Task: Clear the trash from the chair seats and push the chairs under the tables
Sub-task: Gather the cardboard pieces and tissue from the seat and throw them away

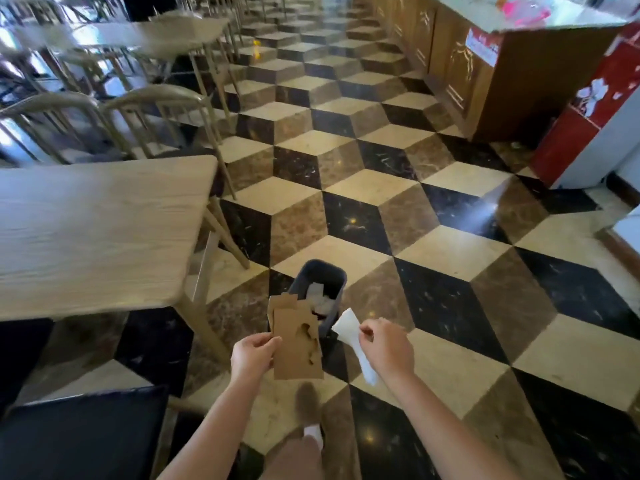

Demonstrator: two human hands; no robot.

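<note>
Left hand (254, 355): fingers curled, pinching the near left edge of torn brown cardboard pieces (296, 341), held flat above the floor.
Right hand (388, 348): thumb and fingers pinched on a white paper napkin (349, 332) that trails below the wrist.
Bin (317, 289): dark, on the checkered floor (450, 254) just beyond both hands, white paper inside.
Surface (97, 230): wooden, left of the bin.
Chair seat (79, 434): black, bottom left.

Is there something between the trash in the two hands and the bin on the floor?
Nothing visible. The left hand holds cardboard pieces, the right hand a white paper, both near the open grey bin, which already holds some paper.
</note>
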